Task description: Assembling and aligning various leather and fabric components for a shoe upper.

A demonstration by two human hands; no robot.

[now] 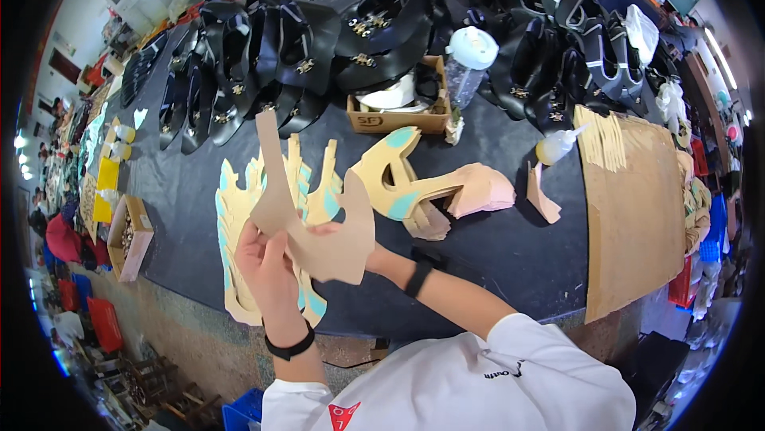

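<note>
Far left, at table edge: small open cardboard box [130, 236] with small metal bits inside, contents too small to tell. Just above it: yellow flat pieces [106, 184] on the dark table [510, 256].

Left of centre: left hand [267, 272] raised above the table edge, fingers closed on the lower left part of a tan cut-out piece [315, 220]. Black band at that wrist. Piece held upright, facing the camera, one long narrow arm pointing up, broader lobe to the right. Behind and below it: fanned stack of like pieces [239, 224] lying flat on the table, tan with turquoise patches, partly hidden by hand and held piece.

Centre: right hand [362, 256] mostly hidden behind the held piece; thumb showing at its front, so gripping the piece's right lobe. Exact finger spread: cannot tell. Black band at that wrist, white sleeve below.

Right of centre: second pile of tan and turquoise pieces [414, 184], with pinkish ones to its right, well apart from the hands. Behind: open cardboard box [398, 108] with pale rolls inside; clear bottle with white cap [468, 64] just beside it.

Back of table, full width: rows of black shoe uppers [279, 56] with metal buckles.

Right: small squeeze bottle of yellowish liquid [558, 146], tilted, touching a large brown board [637, 216] that overhangs the table's near edge.
</note>
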